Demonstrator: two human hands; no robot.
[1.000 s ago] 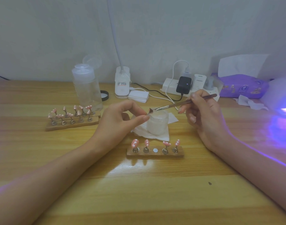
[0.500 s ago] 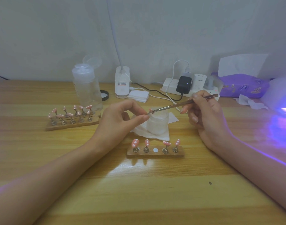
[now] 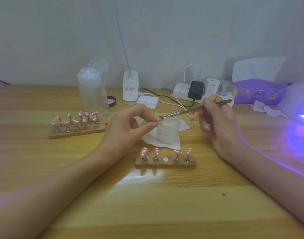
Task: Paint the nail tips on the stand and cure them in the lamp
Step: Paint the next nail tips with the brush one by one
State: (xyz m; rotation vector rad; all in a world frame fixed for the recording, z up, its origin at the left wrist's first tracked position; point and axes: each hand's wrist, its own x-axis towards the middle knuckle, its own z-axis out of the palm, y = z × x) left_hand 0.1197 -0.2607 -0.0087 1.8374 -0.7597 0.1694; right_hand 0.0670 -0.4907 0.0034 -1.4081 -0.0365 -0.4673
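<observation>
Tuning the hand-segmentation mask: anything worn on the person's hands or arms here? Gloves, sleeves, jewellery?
No: the left hand and right hand are ungloved, with no rings visible. The left forearm and right forearm are bare to the frame edge: no sleeve, watch or bracelet shows. Violet glow edges the right forearm.

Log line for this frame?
left hand: pinches nail tip near jar | right hand: holds metal tool to it | near stand: middle spot empty | lamp: glowing

A wooden table (image 3: 147, 204) stands against a plain pale wall (image 3: 165, 31), with violet light at right.
</observation>
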